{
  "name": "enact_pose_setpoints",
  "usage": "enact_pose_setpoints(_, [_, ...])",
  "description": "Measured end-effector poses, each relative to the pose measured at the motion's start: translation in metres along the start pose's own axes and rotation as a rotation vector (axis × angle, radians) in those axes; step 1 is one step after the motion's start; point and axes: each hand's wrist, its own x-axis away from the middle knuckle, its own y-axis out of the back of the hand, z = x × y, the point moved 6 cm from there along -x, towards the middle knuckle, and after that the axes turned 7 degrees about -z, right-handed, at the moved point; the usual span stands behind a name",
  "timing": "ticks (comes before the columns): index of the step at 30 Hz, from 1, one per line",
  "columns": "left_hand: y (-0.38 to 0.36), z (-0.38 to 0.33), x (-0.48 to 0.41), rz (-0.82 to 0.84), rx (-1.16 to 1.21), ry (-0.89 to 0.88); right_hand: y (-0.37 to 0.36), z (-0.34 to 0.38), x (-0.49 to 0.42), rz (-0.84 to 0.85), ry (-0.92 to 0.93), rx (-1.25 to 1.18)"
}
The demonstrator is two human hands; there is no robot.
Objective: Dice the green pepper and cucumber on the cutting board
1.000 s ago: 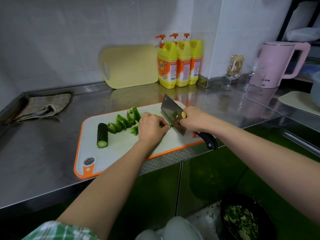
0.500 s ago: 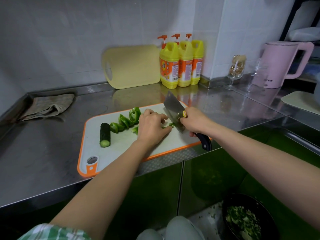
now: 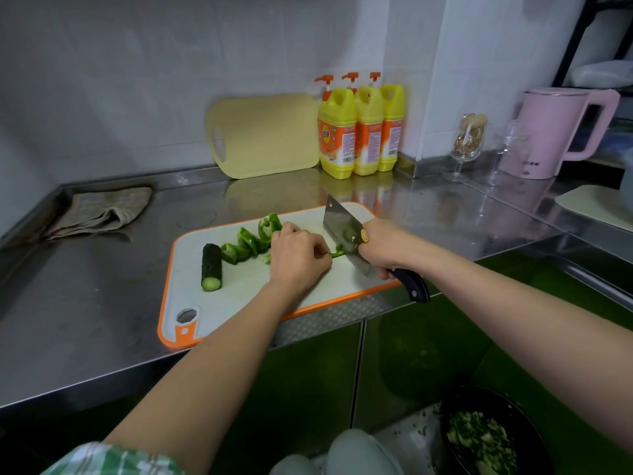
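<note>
A white cutting board with an orange rim (image 3: 239, 296) lies on the steel counter. A dark cucumber piece (image 3: 211, 266) lies on its left part. Green pepper strips (image 3: 251, 241) sit behind my left hand (image 3: 298, 257), whose curled fingers hold down a thin pepper strip (image 3: 337, 252) on the board. My right hand (image 3: 380, 246) grips a cleaver (image 3: 344, 231) by its black handle. The blade stands on the board right beside the strip's end.
A yellow board (image 3: 267, 135) leans on the wall beside three yellow soap bottles (image 3: 359, 128). A folded cloth (image 3: 99, 212) lies at the left. Glasses (image 3: 469, 142) and a pink kettle (image 3: 555, 132) stand at the right. Below the counter sits a dark bowl (image 3: 486, 437) of chopped greens.
The knife blade stays next to my left fingers over the pepper strip. The view has shifted slightly; hands and vegetables sit about where they were.
</note>
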Motion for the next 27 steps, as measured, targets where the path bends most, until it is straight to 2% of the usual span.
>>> enact_pose_setpoints(4, [-0.002,0.001,-0.001,-0.023,0.020,0.029,-0.004,0.006,-0.006,-0.025,0.005,0.055])
enact_pose_setpoints(9, [-0.002,-0.001,-0.002,-0.027,0.023,0.065,0.007,-0.003,-0.009,-0.102,0.018,-0.080])
enact_pose_setpoints(16, [-0.007,-0.004,-0.002,-0.027,0.003,0.087,0.005,0.001,-0.001,0.027,-0.006,0.029])
enact_pose_setpoints(19, [-0.007,-0.004,-0.001,-0.029,0.009,0.087,-0.005,0.005,-0.007,-0.022,0.005,0.040])
enact_pose_setpoints(23, [-0.005,-0.005,0.000,-0.035,0.000,0.075,-0.004,0.003,-0.011,-0.100,0.013,-0.049])
enact_pose_setpoints(27, [-0.003,-0.006,0.001,-0.062,-0.005,0.065,0.008,0.000,-0.007,-0.078,0.017,-0.100])
